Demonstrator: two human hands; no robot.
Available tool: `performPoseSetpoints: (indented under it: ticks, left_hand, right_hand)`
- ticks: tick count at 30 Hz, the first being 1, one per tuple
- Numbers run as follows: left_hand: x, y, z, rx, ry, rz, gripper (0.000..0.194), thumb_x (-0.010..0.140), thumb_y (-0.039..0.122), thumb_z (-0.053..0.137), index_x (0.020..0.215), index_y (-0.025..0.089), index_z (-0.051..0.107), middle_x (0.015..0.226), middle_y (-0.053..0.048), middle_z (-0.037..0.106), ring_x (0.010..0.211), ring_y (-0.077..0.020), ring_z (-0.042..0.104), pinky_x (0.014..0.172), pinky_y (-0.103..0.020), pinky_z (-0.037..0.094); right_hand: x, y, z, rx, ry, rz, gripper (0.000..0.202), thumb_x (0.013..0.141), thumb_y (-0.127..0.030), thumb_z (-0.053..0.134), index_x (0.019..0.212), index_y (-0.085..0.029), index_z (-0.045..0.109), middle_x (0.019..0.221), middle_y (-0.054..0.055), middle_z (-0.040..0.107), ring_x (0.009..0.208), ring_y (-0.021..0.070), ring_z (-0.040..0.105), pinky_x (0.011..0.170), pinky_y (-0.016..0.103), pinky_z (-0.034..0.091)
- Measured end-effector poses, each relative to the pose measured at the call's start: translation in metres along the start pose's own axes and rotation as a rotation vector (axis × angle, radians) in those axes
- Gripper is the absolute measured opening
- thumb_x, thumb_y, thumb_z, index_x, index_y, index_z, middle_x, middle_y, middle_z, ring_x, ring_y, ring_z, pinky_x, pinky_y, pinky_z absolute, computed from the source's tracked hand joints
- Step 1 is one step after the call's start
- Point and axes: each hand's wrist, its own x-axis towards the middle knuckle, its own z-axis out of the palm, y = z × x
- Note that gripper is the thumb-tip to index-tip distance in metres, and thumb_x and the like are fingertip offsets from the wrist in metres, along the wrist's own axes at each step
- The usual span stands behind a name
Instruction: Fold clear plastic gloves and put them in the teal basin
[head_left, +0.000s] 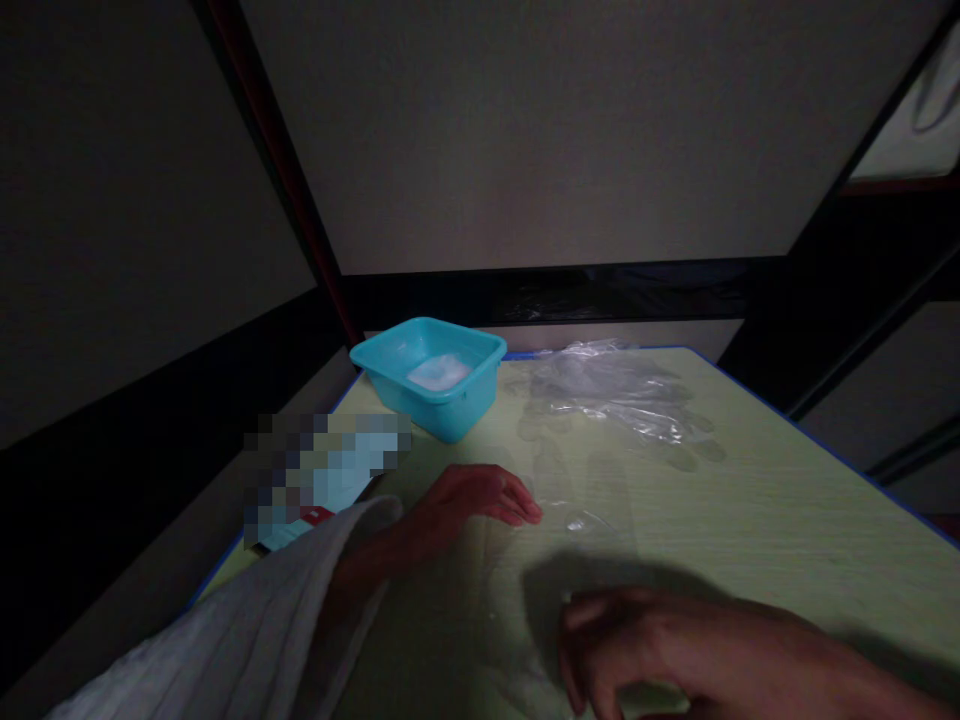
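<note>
A thin, clear plastic glove (589, 522) lies flat on the table between my hands, its outline faint. My left hand (484, 493), coming out of a white sleeve, reaches over its left side with fingers stretched out and close together. My right hand (637, 640) is low at the near right, fingers curled down by the glove's near edge. Whatever those fingers hold, if anything, is hidden under the hand. Farther back lies a crumpled pile of clear plastic gloves (615, 385), some fingertips spread on the tabletop.
A turquoise plastic basin (450, 410) with something white inside stands at the far left of the table. Beside my left sleeve lies a flat, light-blue item (341, 490), partly blurred out. The pale wooden table (780, 500) has blue edging; panels rise behind it and to the left.
</note>
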Motion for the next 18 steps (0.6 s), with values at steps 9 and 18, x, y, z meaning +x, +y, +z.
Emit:
performPoseSetpoints:
  ticks: [9, 18]
  left_hand:
    - [-0.004, 0.003, -0.002, 0.047, -0.17, -0.117, 0.066, 0.079, 0.068, 0.038, 0.085, 0.01, 0.069, 0.09, -0.015, 0.07, 0.086, -0.0245, 0.064, 0.08, -0.037, 0.047]
    - [-0.003, 0.007, -0.007, 0.193, -0.308, 0.006, 0.07, 0.069, 0.074, 0.046, 0.09, 0.012, 0.069, 0.093, -0.013, 0.07, 0.086, -0.024, 0.064, 0.077, -0.032, 0.047]
  right_hand:
    - [-0.005, 0.006, -0.02, 0.4, 0.188, 0.035, 0.02, 0.082, -0.03, 0.057, 0.071, -0.017, 0.048, 0.083, 0.006, 0.057, 0.081, 0.0151, 0.054, 0.072, 0.031, 0.042]
    - [0.001, 0.04, -0.03, 0.974, 0.444, 0.108, 0.026, 0.075, -0.033, 0.068, 0.07, -0.016, 0.049, 0.084, 0.005, 0.067, 0.07, 0.0104, 0.066, 0.053, 0.016, 0.047]
